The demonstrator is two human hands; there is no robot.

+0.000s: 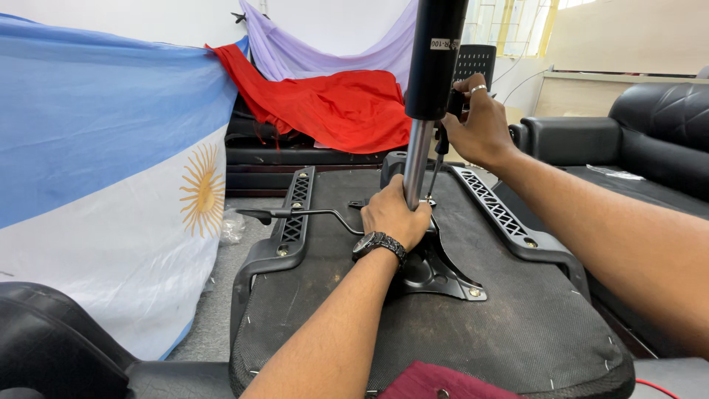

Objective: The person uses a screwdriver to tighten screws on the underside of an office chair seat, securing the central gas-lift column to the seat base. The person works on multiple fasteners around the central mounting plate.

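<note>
Both hands — left hand (395,214), right hand (480,125) — on gas cylinder (432,81)

Bright, even daylight enters from the window (517,26) at the top right, shadows stay soft, focus is sharp, and the frame's edges bend slightly.

Open fabric between armrest bracket (294,214) and gas cylinder (428,111); lever (310,214) crosses it.
</note>
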